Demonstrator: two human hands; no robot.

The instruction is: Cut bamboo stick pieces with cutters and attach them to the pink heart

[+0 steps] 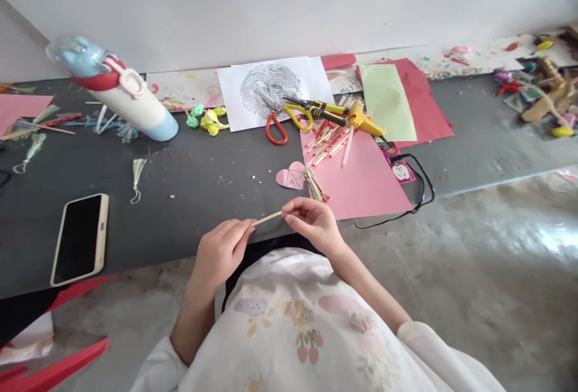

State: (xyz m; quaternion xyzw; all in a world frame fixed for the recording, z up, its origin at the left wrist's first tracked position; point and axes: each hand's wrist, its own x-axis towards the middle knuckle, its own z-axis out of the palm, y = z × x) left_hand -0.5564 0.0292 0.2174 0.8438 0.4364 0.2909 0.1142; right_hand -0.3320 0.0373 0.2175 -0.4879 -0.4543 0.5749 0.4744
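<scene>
Between both hands, just over the table's near edge, a thin pale wooden stick [267,219] is held by its two ends. My left hand [226,250] pinches one end with thumb and fingertips. The other end sits in the closed fingertips of my right hand [312,222], which hide its tip. Just beyond the right hand lies a pink paper heart [291,176] wound with thread, beside a pale green and red tassel [317,186]. A pile of red and pale sticks [327,139] rests on a pink paper sheet [361,184].
Scissors [276,118], pliers [323,110] and a yellow glue gun [361,120] lie behind the pile, near a dragon drawing [235,94]. A black cord [424,181] loops at right. Leftward are a bottle [130,100], a small tassel [138,176] and a phone [81,238].
</scene>
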